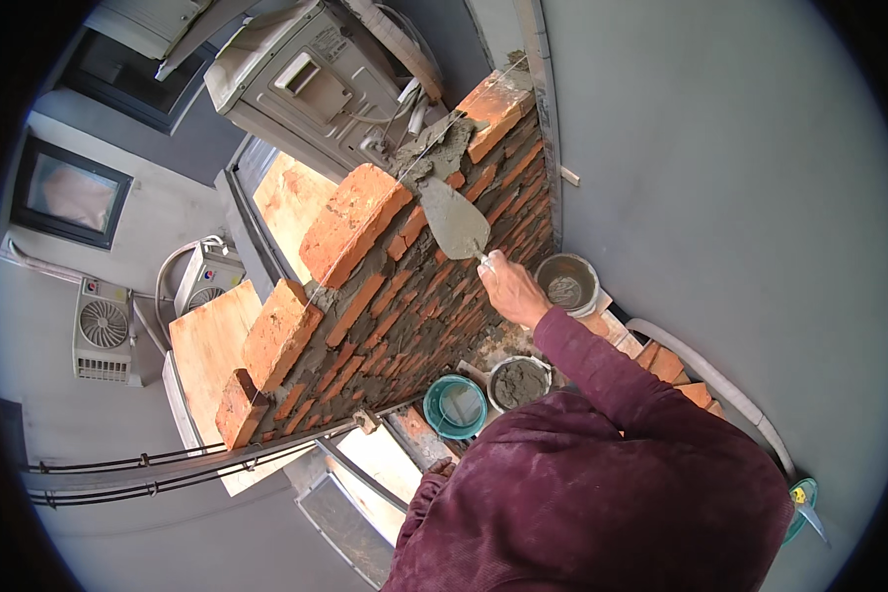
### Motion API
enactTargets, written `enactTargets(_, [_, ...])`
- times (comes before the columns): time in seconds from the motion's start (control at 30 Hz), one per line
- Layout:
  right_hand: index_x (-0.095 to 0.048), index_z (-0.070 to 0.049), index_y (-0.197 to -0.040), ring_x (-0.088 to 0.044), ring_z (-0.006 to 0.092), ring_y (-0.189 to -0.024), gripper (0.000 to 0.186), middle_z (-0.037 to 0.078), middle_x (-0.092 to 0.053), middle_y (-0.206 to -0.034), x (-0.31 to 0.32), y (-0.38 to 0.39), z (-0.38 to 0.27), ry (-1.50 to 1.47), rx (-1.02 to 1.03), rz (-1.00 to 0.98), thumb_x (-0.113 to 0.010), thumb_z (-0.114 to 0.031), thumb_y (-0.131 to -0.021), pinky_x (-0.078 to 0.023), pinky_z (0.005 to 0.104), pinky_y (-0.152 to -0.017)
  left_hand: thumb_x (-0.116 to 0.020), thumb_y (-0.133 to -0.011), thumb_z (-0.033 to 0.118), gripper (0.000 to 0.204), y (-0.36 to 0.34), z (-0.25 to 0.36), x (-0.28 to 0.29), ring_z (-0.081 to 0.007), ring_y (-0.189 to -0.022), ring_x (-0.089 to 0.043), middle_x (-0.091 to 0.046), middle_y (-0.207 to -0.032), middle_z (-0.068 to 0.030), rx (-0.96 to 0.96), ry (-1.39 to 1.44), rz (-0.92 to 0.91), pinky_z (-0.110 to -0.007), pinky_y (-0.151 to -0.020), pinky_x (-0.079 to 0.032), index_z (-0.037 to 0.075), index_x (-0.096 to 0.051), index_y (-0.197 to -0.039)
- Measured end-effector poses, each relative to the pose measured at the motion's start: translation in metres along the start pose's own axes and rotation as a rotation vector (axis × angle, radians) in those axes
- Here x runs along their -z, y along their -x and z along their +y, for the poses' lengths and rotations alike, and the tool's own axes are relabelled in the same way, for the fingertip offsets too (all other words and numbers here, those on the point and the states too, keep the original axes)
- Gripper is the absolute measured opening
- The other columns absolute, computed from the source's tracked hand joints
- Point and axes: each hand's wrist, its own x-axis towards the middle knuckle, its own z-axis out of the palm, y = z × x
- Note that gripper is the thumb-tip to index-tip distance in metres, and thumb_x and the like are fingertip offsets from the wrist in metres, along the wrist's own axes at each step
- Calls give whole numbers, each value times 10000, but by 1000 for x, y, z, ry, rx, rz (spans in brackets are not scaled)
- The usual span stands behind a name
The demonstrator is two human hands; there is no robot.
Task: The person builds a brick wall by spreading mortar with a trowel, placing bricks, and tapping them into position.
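Bricklaying trowel (454, 219) points at mortar (446, 148), gripped by the outstretched right hand (514, 289). Left hand (441, 468) hangs low; its grip I can't tell.

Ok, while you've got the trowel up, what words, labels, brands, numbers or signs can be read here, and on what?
None can be read reliably.
Large beige outdoor unit: a printed label, its lines too small to read.
Fan unit on the left: a small coloured mark, too small to read.
Fan unit by the plywood: small markings, too small to read.
Trowel and top bricks: no lettering visible.
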Motion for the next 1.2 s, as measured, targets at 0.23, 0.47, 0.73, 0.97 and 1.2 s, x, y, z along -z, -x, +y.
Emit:
enactTargets(0.23, [-452,21,-995,-584,490,-751,280,289,-587,-754,13,22,-8,-157,-19,-46,-467,-259,-985,-442,516,-597,-672,-862,29,244,12,-68,-12,-197,-969,-639,-690,-1022,-74,-63,-71,0,-366,-876,-526,66,-668,-1103])
enactTargets(0.47, [-482,17,-981,-571,497,-764,262,283,-577,-756,-20,37,26,-166,-21,-65,-480,-245,-971,-428,526,-623,-619,-881,-8,221,7,-131,-20,-218,-937,-647,-693,-980,-82,-178,-162,-87,-373,-864,-531,82,-670,-1077])
enactTargets(0.73, [-487,9,-1199,-621,433,-911,448,276,-644,-959,-85,175,156,437,-176,-726,-568,-217,-821,-474,517,-793,-690,-803,523,914,81,-118,-101,-369,-1376,-352,-262,-1527,-227,350,-810,-512,-379,-1121,-326,153,-240,-1507])
enactTargets(0.97, [-551,-71,-1243,-662,296,-1030,372,141,-669,-1114,-257,236,306,1190,-106,-1263,-580,-159,-882,-550,423,-825,-823,-618,569,1093,57,-220,-114,-445,-1436,-136,-51,-1569,-246,306,-854,-177,-474,-1159,-246,256,-271,-1507])
enactTargets(1.2, [-513,-58,-1295,-604,289,-1150,461,156,-601,-1248,-383,281,405,1265,-293,-1209,-637,-199,-874,-535,401,-887,-799,-667,421,838,37,-283,-107,-402,-1397,-240,-227,-1541,-179,212,-828,-47,-462,-1142,-283,219,-466,-1408])
